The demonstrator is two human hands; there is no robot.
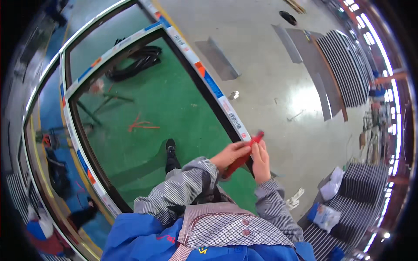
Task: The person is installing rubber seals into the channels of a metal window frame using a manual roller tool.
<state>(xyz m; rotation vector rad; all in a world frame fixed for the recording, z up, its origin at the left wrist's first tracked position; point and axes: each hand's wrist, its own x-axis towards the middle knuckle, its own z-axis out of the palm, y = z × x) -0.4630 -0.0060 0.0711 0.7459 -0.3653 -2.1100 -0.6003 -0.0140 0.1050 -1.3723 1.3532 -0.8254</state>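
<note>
A long frame bar (pixel 214 88), wrapped in white, blue and orange protective film, runs diagonally to my hands. At its near end my left hand (pixel 231 155) pinches a red object (pixel 237 166) with a dark tip; my fingers cover much of it, so its kind is unclear. My right hand (pixel 261 163) is closed on the same red object beside the left, fingers pressed together near its upper end. Both hands are at the bar's corner, where they hide part of it.
Coiled black strips (pixel 135 64) lie beyond the frame's opening. Metal sheets (pixel 218 59) rest on the grey floor at the right, near stacked striped profiles (pixel 342 67). White bags (pixel 326 217) sit on another stack at lower right. A person in blue and red (pixel 41 230) is at lower left.
</note>
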